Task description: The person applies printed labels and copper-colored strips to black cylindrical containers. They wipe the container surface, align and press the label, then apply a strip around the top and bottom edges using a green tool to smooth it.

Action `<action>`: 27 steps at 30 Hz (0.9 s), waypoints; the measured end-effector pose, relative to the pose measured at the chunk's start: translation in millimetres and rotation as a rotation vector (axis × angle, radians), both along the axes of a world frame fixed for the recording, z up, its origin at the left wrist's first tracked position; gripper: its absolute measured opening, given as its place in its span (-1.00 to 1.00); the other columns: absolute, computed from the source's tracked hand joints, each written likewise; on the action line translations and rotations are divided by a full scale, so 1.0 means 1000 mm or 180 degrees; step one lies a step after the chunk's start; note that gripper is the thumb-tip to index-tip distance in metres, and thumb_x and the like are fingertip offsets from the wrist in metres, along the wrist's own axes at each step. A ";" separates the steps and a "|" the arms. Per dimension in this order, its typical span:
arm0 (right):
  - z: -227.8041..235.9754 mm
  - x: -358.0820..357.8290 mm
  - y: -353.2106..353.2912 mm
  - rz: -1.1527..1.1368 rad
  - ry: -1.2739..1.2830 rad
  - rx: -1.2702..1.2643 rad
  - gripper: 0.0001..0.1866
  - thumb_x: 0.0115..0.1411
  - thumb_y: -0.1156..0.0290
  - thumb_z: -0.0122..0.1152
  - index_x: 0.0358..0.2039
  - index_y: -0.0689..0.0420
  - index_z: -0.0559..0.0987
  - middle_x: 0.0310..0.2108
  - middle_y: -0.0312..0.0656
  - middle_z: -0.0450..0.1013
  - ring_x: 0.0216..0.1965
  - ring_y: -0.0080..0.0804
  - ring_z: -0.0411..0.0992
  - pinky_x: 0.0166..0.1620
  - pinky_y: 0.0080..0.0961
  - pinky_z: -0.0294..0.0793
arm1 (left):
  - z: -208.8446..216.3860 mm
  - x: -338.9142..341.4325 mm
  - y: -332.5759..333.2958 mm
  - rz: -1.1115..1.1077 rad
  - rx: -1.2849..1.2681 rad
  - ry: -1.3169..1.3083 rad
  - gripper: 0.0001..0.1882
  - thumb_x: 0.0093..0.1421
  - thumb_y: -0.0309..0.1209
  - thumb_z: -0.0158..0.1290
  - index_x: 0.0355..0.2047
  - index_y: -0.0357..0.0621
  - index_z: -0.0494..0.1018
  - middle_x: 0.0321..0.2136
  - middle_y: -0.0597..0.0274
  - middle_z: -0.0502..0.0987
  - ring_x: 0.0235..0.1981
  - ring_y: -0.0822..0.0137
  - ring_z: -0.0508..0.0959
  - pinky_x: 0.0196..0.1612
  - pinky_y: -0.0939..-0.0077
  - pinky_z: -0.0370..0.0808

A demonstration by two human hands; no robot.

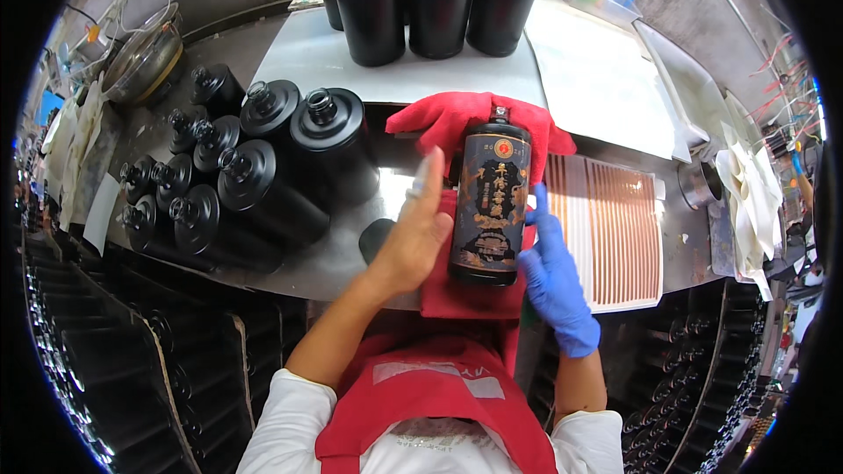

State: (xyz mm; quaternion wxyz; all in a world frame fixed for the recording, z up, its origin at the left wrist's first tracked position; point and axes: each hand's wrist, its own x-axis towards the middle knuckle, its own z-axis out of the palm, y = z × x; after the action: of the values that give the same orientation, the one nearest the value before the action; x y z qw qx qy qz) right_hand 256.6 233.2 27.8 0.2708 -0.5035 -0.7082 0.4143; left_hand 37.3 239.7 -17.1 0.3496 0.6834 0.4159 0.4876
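Observation:
A black bottle [492, 202] with a dark, gold-patterned decorated front lies on a red cloth [439, 291], its neck pointing away from me. More red cloth [479, 108] is bunched around the neck. My bare left hand [414, 241] is beside the bottle's left side, fingers stretched out and thumb toward it. On the other side, my right hand [559, 285] wears a blue glove. Its fingers extend along the bottle's right edge, close to it; whether they touch I cannot tell. Neither hand is wrapped around the bottle.
Several plain black bottles [329, 123] stand at the left. More black cylinders [439, 4] stand on a white board [299, 57] at the back. Right of the bottle is a brown-striped sheet [619, 233], with a metal cup [700, 184] beyond. Racked black bottles [672, 369] fill the space below the table edge.

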 end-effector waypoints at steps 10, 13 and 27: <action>-0.043 0.074 0.024 -0.2044 0.2810 -0.2041 -0.30 0.24 -0.22 -0.22 -0.10 0.24 0.48 -0.52 -0.25 0.45 -0.71 -0.61 0.30 -0.63 -0.71 0.31 | -0.009 0.005 -0.024 -0.0108 -0.0035 0.0447 -0.28 0.25 -0.31 -0.12 0.30 -0.30 -0.18 0.24 -0.22 0.05 0.27 -0.09 0.02 0.28 0.20 -0.13; -0.059 0.099 0.001 -0.2142 0.3530 -0.2446 -0.46 0.19 0.01 0.12 -0.08 0.27 0.44 -0.39 -0.21 0.45 -0.34 -0.37 0.47 -0.23 -0.44 0.53 | -0.012 -0.011 -0.041 0.0464 -0.0011 0.0814 -0.36 0.21 -0.33 -0.04 0.22 -0.38 0.05 0.16 -0.26 0.14 0.21 -0.15 0.11 0.25 0.15 -0.03; 0.089 -0.035 0.133 0.0150 -0.0911 0.2124 -0.78 0.03 0.39 0.20 -0.25 0.04 0.56 -0.39 -0.19 0.49 -0.34 -0.16 0.43 -0.25 -0.35 0.43 | 0.002 -0.044 -0.043 0.1056 -0.1213 0.0256 -0.60 -0.01 -0.53 0.14 -0.11 -0.21 0.39 -0.32 -0.01 0.48 -0.31 0.12 0.49 -0.18 0.39 0.40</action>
State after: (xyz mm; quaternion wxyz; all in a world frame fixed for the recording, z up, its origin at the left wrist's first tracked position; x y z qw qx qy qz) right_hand 221.7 366.2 117.1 0.3086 -0.4238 -0.8466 0.0918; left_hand -6.7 196.6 -15.5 0.3704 0.5465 0.6203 0.4236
